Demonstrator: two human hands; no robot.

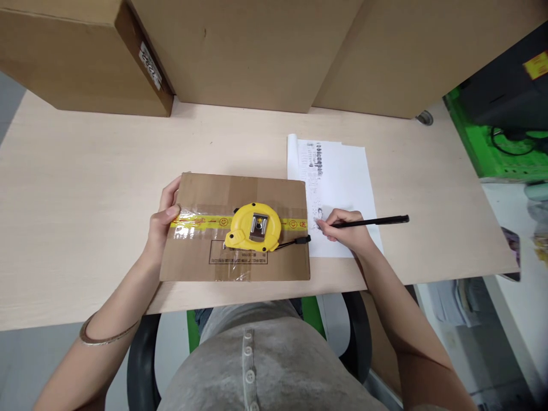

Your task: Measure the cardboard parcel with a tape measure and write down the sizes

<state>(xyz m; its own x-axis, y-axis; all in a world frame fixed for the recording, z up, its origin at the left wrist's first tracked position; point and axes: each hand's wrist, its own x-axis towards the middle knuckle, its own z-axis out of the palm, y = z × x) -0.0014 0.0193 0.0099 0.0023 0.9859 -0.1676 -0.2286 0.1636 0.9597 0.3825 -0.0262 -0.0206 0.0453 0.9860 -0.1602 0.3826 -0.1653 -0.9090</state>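
Grey-shirted person [265, 365] holds taped box [214, 234] and pen [377, 221].

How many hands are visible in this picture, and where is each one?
2. The left hand grips the left edge of the taped cardboard box; the right hand holds a black pen at the white paper. No others show.

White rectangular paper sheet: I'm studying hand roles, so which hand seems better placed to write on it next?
Probably the right hand: it holds the slim black pen at the sheet, while the left hand grips the brown cardboard box.
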